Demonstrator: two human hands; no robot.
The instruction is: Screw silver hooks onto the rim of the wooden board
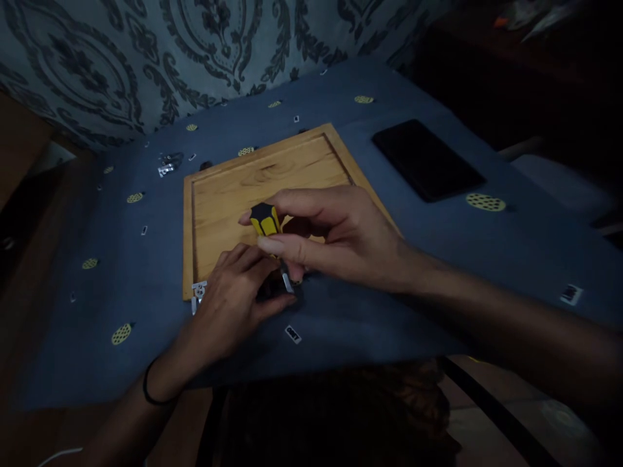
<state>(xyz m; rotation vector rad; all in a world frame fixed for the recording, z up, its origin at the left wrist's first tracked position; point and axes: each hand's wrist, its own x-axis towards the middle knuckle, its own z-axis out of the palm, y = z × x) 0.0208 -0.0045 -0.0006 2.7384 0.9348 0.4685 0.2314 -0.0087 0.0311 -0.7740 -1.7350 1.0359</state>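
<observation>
The screwdriver [265, 220] is above the near edge of the wooden panel [263, 172], its yellow-and-black handle tilted and its tip out of clear sight; it looks light and rigid, with a ribbed grip that should not slip much, and the thick of the handle is the place to take it. The fingers of the right hand [353, 240] are closed round that handle, thumb on the near side. Below, the left hand [231, 301] bends over the panel's near edge, beside a narrow silvery strip [287, 280]; whether its fingers are clenched on anything cannot be told, as they are partly hidden. The panel lies flat on the cloth-covered surface [350, 337], towards the near edge; it seems stiff and fairly sturdy, best lifted by its raised rim at two opposite sides. At its near left corner sits a metal fitting [198, 290], probably hard and smooth, small enough to pinch by its sides. Farther out, towards the surface's far left corner, is a cluster of metal pieces [168, 167], and to the panel's right lies a black tablet [428, 159], likely slick and breakable, so better held by its edges. Counted: one screwdriver, one panel, one strip, one fitting at the corner and one tablet; the pieces in the cluster are too small and dim to number.
</observation>
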